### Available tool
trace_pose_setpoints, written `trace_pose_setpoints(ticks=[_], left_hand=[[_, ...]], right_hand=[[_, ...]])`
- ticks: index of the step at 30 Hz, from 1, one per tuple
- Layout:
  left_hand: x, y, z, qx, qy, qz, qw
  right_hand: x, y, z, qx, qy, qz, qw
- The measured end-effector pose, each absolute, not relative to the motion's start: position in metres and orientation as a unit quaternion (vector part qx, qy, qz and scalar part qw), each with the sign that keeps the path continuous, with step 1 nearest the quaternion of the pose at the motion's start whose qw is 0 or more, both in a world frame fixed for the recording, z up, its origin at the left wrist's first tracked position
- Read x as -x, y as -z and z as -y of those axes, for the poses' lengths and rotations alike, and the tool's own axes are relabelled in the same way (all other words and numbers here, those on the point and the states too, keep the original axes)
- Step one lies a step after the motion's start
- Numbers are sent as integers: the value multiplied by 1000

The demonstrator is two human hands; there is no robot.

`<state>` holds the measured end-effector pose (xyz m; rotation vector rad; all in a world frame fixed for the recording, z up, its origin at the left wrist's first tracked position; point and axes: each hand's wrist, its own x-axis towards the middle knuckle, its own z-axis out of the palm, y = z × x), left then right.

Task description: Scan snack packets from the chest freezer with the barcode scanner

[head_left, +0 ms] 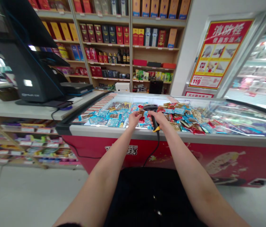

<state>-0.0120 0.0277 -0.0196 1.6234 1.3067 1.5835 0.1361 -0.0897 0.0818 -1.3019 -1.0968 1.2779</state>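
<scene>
My right hand [157,118] is wrapped round the grip of a black and yellow barcode scanner [151,107], whose cord hangs down the front of the freezer. Close to the scanner's head, my left hand [134,119] pinches a small brown and red snack packet [141,114] by its left side. Both hands are over the near edge of a chest freezer [95,130]. Beneath and around them lie many packets: blue ones [114,116] to the left, and a mixed heap of brown, red and blue ones [184,116] to the right.
On the left, a counter [29,108] carries a checkout terminal [36,69] and a basket [2,91]. Shelves of boxed bottles [109,34] stand behind the freezer. A red poster [220,53] hangs beside a glass-fronted fridge [262,69] at right. The scanner's cord [85,156] loops across the freezer's front.
</scene>
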Motion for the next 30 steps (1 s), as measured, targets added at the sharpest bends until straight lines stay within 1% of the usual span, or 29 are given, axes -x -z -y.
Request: trace_pose_setpoints(ticks=[7,13,22,30], left_hand=[[13,20,-28,-604,-584,-481,248],[11,15,-24,-585,-584,-500,259],[11,12,-20,-586,-565,-528,241],[10,7,-19,-573,-556,-555,233]], right_hand=[[-137,-83,91,536,-530,451,477],[-137,-84,94,534,-532,452,478],[-139,-83,97,521,-548,447,478],[-153,-81,97,515,-539,426,513]])
